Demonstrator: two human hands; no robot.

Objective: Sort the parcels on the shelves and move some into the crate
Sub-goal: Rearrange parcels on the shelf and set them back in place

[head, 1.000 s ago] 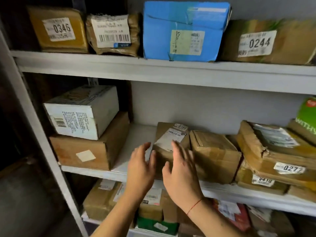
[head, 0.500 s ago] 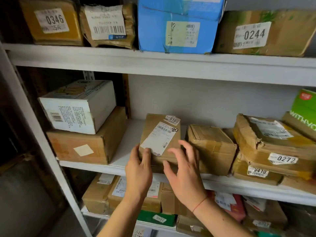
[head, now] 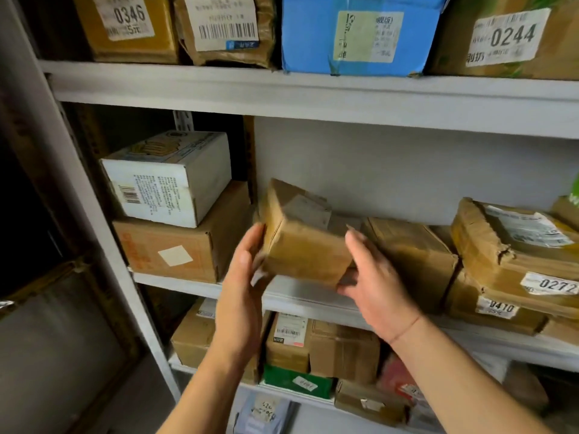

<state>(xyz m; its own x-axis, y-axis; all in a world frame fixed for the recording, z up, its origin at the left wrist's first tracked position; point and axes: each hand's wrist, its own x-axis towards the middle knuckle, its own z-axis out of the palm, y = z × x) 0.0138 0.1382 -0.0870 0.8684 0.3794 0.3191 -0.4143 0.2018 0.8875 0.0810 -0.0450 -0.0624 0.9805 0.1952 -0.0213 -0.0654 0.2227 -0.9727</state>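
A small brown cardboard parcel [head: 305, 238] is held between both hands, lifted and tilted above the front edge of the middle shelf [head: 313, 297]. My left hand [head: 242, 283] holds its left side, thumb against the near face. My right hand [head: 372, 277] grips its right lower corner, with the thumb under the box. The parcel's white label faces up and away, blurred. No crate is in view.
On the middle shelf a white box [head: 169, 177] lies on a brown carton [head: 185, 242] at the left; taped brown parcels [head: 410, 252] and labelled ones [head: 517, 255] lie at the right. The upper shelf carries a blue box [head: 360, 36]. More parcels [head: 313, 349] fill the lower shelf.
Both hands closed on the small parcel, lifted it off the middle shelf and turned it, so its label now faces up and away. The view moved closer.
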